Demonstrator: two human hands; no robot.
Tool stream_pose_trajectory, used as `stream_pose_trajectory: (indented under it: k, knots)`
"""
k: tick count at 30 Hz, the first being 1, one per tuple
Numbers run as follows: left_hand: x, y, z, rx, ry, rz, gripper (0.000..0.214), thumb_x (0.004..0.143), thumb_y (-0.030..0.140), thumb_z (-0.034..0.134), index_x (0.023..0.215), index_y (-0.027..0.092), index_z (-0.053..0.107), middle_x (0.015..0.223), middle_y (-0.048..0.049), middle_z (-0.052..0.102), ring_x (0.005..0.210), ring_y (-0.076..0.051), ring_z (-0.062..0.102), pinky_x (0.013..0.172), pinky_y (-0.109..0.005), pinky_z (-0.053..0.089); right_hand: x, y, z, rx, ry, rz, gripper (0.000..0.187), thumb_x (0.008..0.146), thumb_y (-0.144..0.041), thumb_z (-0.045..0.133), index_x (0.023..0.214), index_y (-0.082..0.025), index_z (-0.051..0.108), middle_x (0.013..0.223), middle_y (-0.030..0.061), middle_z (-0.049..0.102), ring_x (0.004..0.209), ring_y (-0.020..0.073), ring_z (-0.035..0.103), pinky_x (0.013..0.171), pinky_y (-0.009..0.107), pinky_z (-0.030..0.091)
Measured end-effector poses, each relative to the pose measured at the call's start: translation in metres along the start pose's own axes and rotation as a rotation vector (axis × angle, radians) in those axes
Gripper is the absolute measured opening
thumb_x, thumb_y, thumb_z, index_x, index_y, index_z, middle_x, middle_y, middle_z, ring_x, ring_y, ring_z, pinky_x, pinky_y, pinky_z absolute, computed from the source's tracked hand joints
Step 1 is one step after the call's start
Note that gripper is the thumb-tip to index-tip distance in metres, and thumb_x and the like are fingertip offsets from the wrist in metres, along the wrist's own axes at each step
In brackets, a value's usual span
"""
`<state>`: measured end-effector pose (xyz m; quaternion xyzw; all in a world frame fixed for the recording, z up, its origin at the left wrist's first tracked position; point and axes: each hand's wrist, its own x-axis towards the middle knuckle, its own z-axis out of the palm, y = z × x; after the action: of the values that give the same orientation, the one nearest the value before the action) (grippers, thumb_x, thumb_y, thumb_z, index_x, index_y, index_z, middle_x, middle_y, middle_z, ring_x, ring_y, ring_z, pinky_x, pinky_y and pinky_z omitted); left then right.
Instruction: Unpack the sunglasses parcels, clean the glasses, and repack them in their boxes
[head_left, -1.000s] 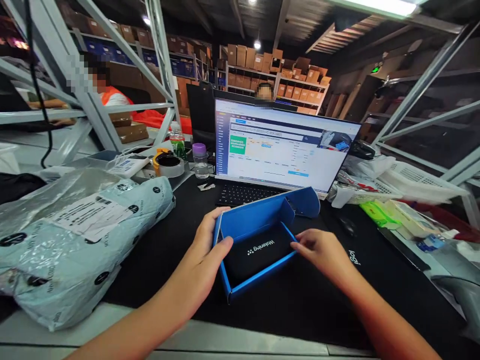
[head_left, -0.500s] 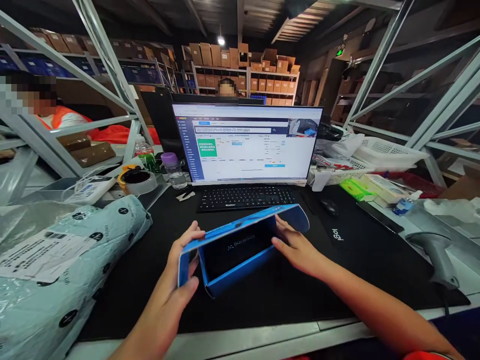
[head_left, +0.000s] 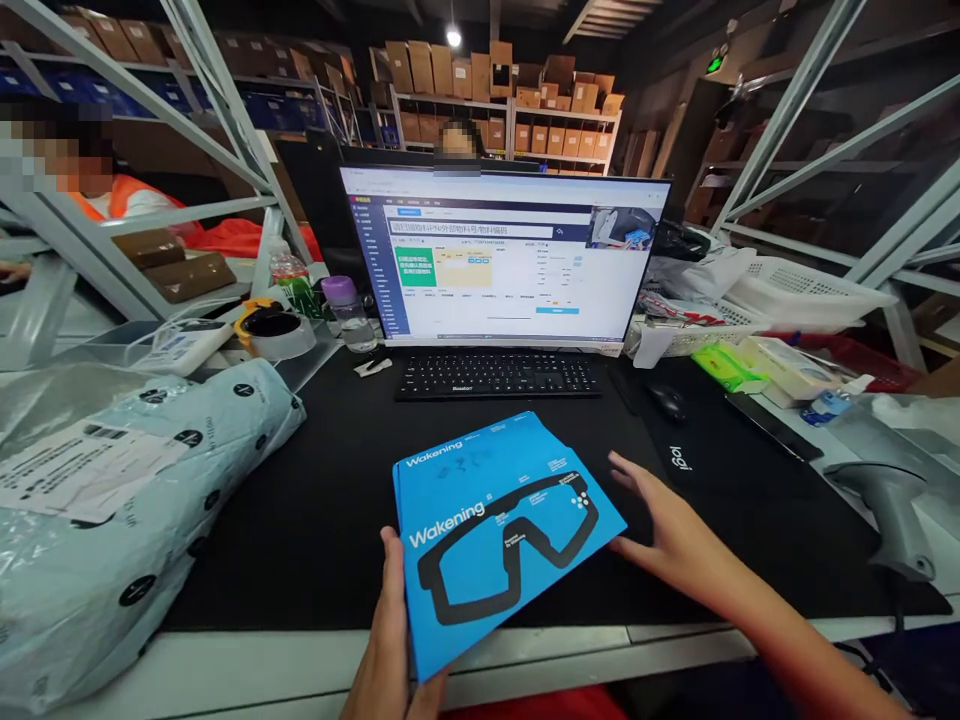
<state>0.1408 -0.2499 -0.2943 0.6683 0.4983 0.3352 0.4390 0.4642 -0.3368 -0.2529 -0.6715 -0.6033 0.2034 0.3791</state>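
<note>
A blue cardboard goggle box printed "Wakening" with a black eyewear outline lies tilted above the black desk mat, its printed faces toward me and its lid down. Along its left edge, my left hand grips it, fingers on the side and thumb near the lower corner. Just off the right edge is my right hand, its fingers spread and the thumb close to the box corner. Whether that thumb touches the box I cannot tell. The inside of the box is hidden.
Behind the box stand a keyboard and a monitor. A wrapped parcel fills the left side, with a tape roll and a bottle beyond. To the right are a mouse and a barcode scanner.
The box came nearer to me and its lid swung down over the dark interior, turning the printed faces toward me. My right hand came off the box; my left moved down along its edge.
</note>
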Motion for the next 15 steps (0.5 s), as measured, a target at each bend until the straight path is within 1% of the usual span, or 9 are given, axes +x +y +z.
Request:
stream_pose_trajectory:
  k: [1, 2, 3, 4, 6, 7, 9, 12, 15]
  knots:
    - [-0.010, 0.000, -0.002, 0.000, 0.009, -0.002, 0.113, 0.068, 0.069, 0.070, 0.158, 0.049, 0.004, 0.156, 0.0034, 0.048, 0.149, -0.042, 0.028, 0.112, -0.061, 0.045, 0.007, -0.003, 0.004, 0.038, -0.051, -0.040, 0.099, 0.069, -0.028, 0.086, 0.156, -0.030, 0.038, 0.155, 0.0105, 0.049, 0.137, 0.0349, 0.054, 0.113, 0.054, 0.044]
    - [-0.022, 0.001, -0.005, 0.004, 0.019, 0.012, 0.108, 0.072, 0.067, 0.068, 0.159, 0.048, 0.005, 0.158, 0.0033, 0.046, 0.150, -0.041, 0.027, 0.114, -0.061, 0.044, 0.012, -0.008, 0.010, 0.078, -0.119, -0.084, 0.103, 0.071, -0.028, 0.085, 0.159, -0.030, 0.031, 0.159, 0.0097, 0.044, 0.140, 0.0343, 0.049, 0.114, 0.053, 0.043]
    - [-0.034, 0.002, -0.009, 0.011, 0.030, 0.030, 0.104, 0.077, 0.064, 0.066, 0.159, 0.046, 0.006, 0.160, 0.0031, 0.042, 0.150, -0.040, 0.026, 0.115, -0.060, 0.042, 0.017, -0.014, 0.015, 0.109, -0.168, -0.128, 0.098, 0.075, -0.027, 0.081, 0.159, -0.032, 0.031, 0.160, 0.0082, 0.044, 0.142, 0.0335, 0.048, 0.114, 0.052, 0.043]
    - [-0.047, 0.003, -0.012, 0.016, 0.044, 0.044, 0.099, 0.081, 0.061, 0.064, 0.160, 0.044, 0.008, 0.163, 0.0025, 0.037, 0.151, -0.040, 0.026, 0.117, -0.060, 0.041, 0.020, -0.019, 0.021, 0.130, -0.188, -0.163, 0.085, 0.082, -0.026, 0.074, 0.157, -0.033, 0.036, 0.158, 0.0061, 0.046, 0.141, 0.0326, 0.049, 0.114, 0.051, 0.044]
    - [-0.065, 0.008, -0.014, 0.015, 0.073, 0.068, 0.092, 0.088, 0.056, 0.060, 0.162, 0.038, 0.008, 0.165, -0.0002, 0.032, 0.150, -0.040, 0.028, 0.117, -0.060, 0.039, 0.022, -0.027, 0.028, 0.162, -0.186, -0.192, 0.055, 0.094, -0.022, 0.055, 0.148, -0.033, 0.051, 0.151, 0.0030, 0.056, 0.135, 0.0304, 0.056, 0.111, 0.050, 0.048]
    - [-0.070, 0.011, -0.014, 0.013, 0.087, 0.079, 0.089, 0.091, 0.054, 0.058, 0.162, 0.036, 0.008, 0.166, -0.0017, 0.031, 0.150, -0.039, 0.031, 0.117, -0.059, 0.040, 0.022, -0.029, 0.031, 0.175, -0.183, -0.188, 0.049, 0.097, -0.019, 0.047, 0.143, -0.032, 0.057, 0.145, 0.0025, 0.061, 0.130, 0.0295, 0.061, 0.108, 0.048, 0.051]
    - [-0.074, 0.016, -0.011, 0.023, 0.111, 0.099, 0.084, 0.095, 0.050, 0.053, 0.163, 0.032, 0.007, 0.164, -0.0041, 0.034, 0.147, -0.037, 0.037, 0.115, -0.056, 0.044, 0.019, -0.027, 0.034, 0.176, -0.192, -0.168, 0.048, 0.096, -0.014, 0.041, 0.136, -0.029, 0.063, 0.134, 0.0029, 0.069, 0.120, 0.0284, 0.067, 0.100, 0.045, 0.056]
    - [-0.069, 0.018, -0.006, 0.074, 0.132, 0.125, 0.079, 0.097, 0.047, 0.050, 0.163, 0.029, 0.009, 0.157, -0.0064, 0.047, 0.141, -0.035, 0.049, 0.109, -0.054, 0.051, 0.018, -0.017, 0.042, 0.125, -0.173, -0.163, 0.052, 0.091, -0.009, 0.042, 0.134, -0.027, 0.064, 0.127, 0.0034, 0.073, 0.115, 0.0282, 0.070, 0.093, 0.040, 0.060]
    - [-0.065, 0.009, -0.003, 0.155, 0.140, 0.163, 0.081, 0.096, 0.043, 0.050, 0.163, 0.028, 0.008, 0.146, -0.0094, 0.058, 0.132, -0.037, 0.058, 0.102, -0.056, 0.056, 0.021, -0.003, 0.052, -0.036, -0.133, -0.205, 0.053, 0.091, -0.011, 0.042, 0.137, -0.029, 0.061, 0.127, 0.0038, 0.073, 0.116, 0.0299, 0.070, 0.098, 0.047, 0.058]
